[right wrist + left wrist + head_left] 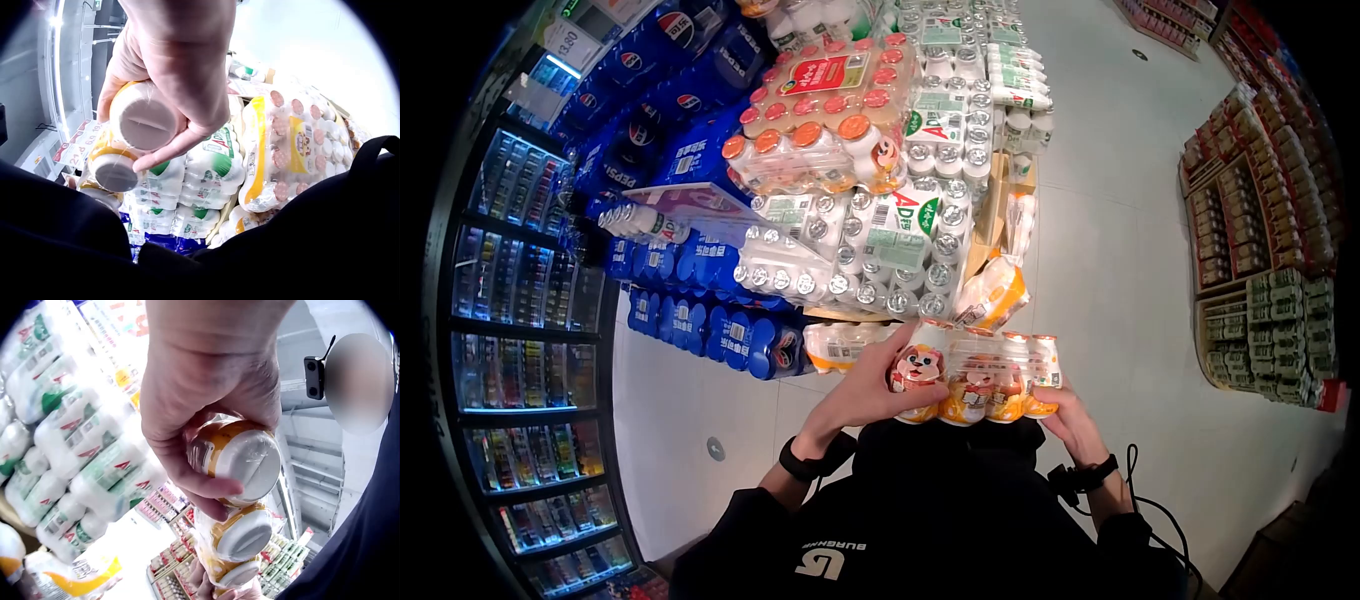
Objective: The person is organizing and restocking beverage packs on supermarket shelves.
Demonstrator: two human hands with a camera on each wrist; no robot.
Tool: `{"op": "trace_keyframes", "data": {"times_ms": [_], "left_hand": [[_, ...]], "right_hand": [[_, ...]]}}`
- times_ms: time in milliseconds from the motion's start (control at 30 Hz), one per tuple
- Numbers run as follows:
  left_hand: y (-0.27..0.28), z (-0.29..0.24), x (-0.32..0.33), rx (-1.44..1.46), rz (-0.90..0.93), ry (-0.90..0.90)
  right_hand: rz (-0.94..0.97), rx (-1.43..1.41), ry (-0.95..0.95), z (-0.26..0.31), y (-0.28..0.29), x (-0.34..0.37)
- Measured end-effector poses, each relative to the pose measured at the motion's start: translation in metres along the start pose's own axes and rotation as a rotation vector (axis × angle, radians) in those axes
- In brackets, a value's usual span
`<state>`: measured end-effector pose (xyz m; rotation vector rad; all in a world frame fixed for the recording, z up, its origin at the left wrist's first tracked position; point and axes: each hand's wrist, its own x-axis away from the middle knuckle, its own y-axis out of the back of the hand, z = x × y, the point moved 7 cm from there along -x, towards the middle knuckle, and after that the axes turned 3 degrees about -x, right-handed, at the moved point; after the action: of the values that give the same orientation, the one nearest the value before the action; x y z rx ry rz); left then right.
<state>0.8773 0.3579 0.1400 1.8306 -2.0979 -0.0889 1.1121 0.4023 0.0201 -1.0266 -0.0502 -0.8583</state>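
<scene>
Close in front of the body, a shrink-wrapped pack of small drink bottles (970,378) is held between both hands. Its labels are orange and white with a cartoon animal face. My left hand (862,388) grips the left end, thumb across the front. In the left wrist view, the fingers of the left hand (206,394) curl round an end bottle whose white base (253,467) faces the camera. My right hand (1076,420) grips the other end. Seen from the right wrist, the right hand (181,75) wraps round a bottle with a white base (145,125).
Stacked packs of white and green bottles (900,235) stand just ahead, topped by a red-capped pack (825,85). Blue drink packs (700,320) lie to the left, beside a lit display fridge (525,270). Loaded shelves (1250,230) stand across the aisle floor (1115,250) on the right.
</scene>
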Motion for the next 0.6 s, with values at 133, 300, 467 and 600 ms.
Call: {"op": "trace_keyframes", "data": {"times_ms": [133, 300, 467, 600], "left_hand": [[0.008, -0.021, 0.018, 0.235, -0.034, -0.130], [0.042, -0.041, 0.040, 0.318, -0.222, -0.389], [0.129, -0.011, 0.087, 0.389, -0.876, -0.610], [0.207, 0.022, 0.103, 0.426, -1.062, -0.538]], "right_hand": [[-0.017, -0.151, -0.014, 0.008, 0.007, -0.009], [0.115, -0.194, 0.190, 0.045, 0.000, -0.037], [0.144, -0.146, 0.428, 0.102, -0.025, -0.058], [-0.016, -0.035, 0.632, 0.133, -0.049, -0.072]]}}
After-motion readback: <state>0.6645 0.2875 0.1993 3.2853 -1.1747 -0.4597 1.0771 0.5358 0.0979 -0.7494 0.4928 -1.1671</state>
